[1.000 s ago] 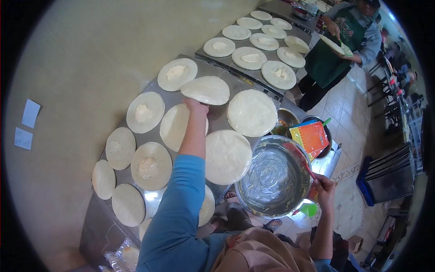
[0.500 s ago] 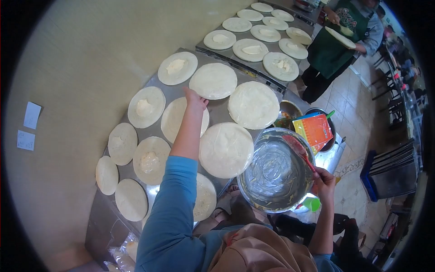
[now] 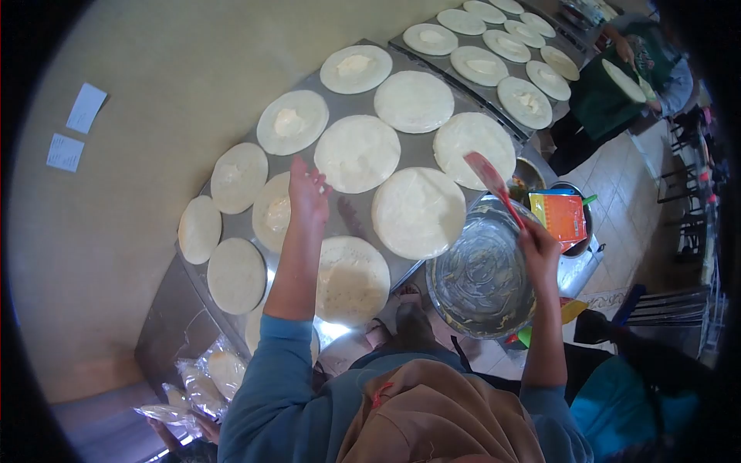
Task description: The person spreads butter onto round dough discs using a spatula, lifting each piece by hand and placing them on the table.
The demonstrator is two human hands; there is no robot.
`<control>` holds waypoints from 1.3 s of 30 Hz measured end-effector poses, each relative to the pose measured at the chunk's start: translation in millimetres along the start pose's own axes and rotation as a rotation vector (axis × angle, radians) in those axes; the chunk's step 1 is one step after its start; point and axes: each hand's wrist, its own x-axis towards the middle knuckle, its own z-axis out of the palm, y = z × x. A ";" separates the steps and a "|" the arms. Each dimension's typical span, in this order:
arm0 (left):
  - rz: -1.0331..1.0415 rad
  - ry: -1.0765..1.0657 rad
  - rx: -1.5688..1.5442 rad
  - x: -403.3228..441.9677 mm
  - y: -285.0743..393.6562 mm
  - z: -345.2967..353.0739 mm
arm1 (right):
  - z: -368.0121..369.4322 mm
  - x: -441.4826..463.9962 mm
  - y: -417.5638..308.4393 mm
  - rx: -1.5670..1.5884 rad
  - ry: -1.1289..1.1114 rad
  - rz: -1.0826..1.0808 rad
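Apparently, the spreading on the grey metal counter (image 3: 417, 147) is only partly done: four flat, pale dough rounds (image 3: 357, 153) at the centre and upper centre of the frame look coated with a glossy white layer nearly to their edges. Left undone, as far as shows, are the flat rounds with an off-white mound in the middle (image 3: 292, 123), along the upper left of that counter and one partly behind the left forearm, and the plain, matte rounds (image 3: 235, 275) farther left; a dimpled, pale round (image 3: 351, 279) just below centre also looks uncoated. By that count, coated rounds are the minority. The left hand (image 3: 307, 189) is empty, its fingers loosely spread, just beside the coated round at centre. The right hand (image 3: 540, 243), right of centre, has its fingers wrapped around the handle of a red, flat-bladed spatula (image 3: 494, 181), which slants up to the left, its blade overlapping the rightmost coated round in the view. Below it stands a large, round, silvery metal bowl (image 3: 463, 297), its inside thinly smeared and showing no sizeable heap. Mounded rounds on a second metal counter (image 3: 454, 81), upper right, look unspread too; beside it, a co-worker in a dark green apron (image 3: 617, 108) holds another pale round (image 3: 623, 81).
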 end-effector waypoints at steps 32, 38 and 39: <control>-0.392 -0.049 -0.193 92.7 -104.1 183.0 | -42.7 14.9 28.6 0.354 0.184 0.272; -0.416 0.048 -0.264 96.1 -101.3 193.2 | -52.7 1.1 40.5 0.360 0.182 0.311; -0.410 0.038 -0.277 95.8 -102.1 195.0 | -51.9 0.8 39.9 0.360 0.197 0.312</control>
